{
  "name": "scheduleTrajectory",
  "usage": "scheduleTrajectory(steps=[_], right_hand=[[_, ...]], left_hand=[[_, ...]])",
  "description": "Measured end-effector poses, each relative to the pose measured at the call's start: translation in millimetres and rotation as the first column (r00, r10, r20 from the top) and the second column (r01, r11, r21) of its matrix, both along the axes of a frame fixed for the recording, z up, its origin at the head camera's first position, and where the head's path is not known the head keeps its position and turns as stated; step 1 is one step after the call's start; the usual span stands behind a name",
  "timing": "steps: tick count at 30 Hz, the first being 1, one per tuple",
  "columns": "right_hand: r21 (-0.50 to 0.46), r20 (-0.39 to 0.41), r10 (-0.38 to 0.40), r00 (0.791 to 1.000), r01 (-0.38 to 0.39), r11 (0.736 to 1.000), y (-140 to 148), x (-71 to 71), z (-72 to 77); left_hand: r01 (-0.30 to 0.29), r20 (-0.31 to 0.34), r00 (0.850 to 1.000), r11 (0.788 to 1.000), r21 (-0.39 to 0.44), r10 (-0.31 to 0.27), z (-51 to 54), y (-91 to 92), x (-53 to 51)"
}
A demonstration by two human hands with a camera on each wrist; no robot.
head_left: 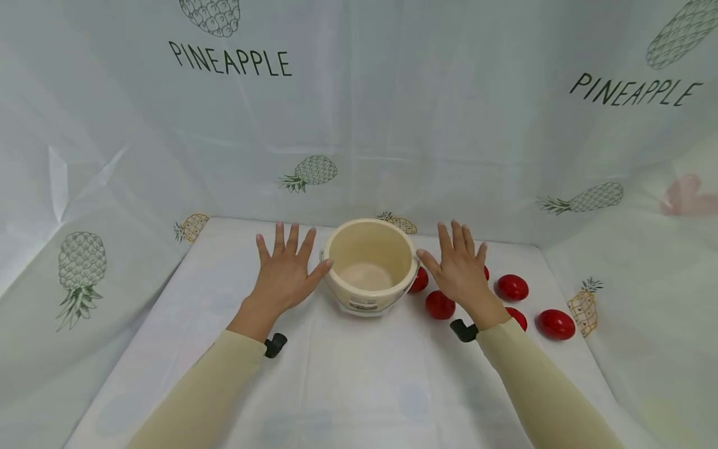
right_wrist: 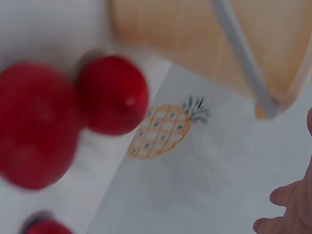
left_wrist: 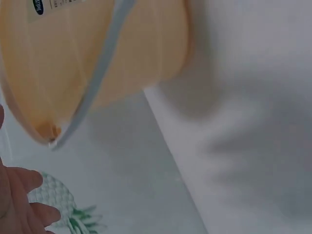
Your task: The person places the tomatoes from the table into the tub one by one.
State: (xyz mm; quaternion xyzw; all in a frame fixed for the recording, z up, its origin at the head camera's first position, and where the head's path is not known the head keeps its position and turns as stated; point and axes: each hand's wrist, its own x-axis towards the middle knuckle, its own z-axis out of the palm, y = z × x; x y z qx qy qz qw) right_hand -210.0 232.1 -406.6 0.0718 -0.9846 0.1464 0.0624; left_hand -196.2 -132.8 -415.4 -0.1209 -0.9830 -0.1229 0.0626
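Observation:
A cream plastic bucket (head_left: 367, 284) stands upright on the table, and its inside looks bare in the head view. Its grey handle (left_wrist: 100, 73) hangs down against the outer wall. My left hand (head_left: 286, 274) is spread beside the bucket's left side, thumb by the rim. On the other side my right hand (head_left: 460, 268) is spread too, its thumb near the rim. Whether either thumb touches the bucket I cannot tell. Neither hand holds anything. Several shiny red balls or fruits, among them one red ball (head_left: 440, 305) by the right wrist, lie to the right of the bucket.
A white cloth with pineapple prints covers the table (head_left: 359, 386) and rises as walls behind and beside it. More red balls, such as an outer red ball (head_left: 555, 324), lie near the right edge. A black wrist mount (head_left: 464, 330) juts from the right wrist.

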Motion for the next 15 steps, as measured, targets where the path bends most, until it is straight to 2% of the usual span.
scheduleTrajectory(steps=[4, 7, 10, 15], right_hand=[[-0.064, 0.056, 0.112, 0.992, -0.108, 0.992, -24.1, -14.1, 4.0], [-0.098, 0.121, 0.176, 0.977, -0.165, 0.981, -35.4, -17.8, 1.9], [-0.122, 0.165, 0.208, 0.964, -0.190, 0.974, -42.0, -15.7, 0.5], [-0.106, 0.137, 0.219, 0.966, -0.206, 0.973, -48.3, -8.5, -0.9]], left_hand=[[0.039, 0.062, 0.997, 0.999, 0.005, -0.039, 4.3, 18.5, -14.5], [0.063, 0.108, 0.992, 0.998, 0.012, -0.064, 4.3, 25.2, -19.6], [0.077, 0.131, 0.988, 0.997, 0.016, -0.078, 3.8, 25.9, -20.7], [0.091, 0.125, 0.988, 0.996, 0.017, -0.092, 3.7, 20.8, -17.0]])
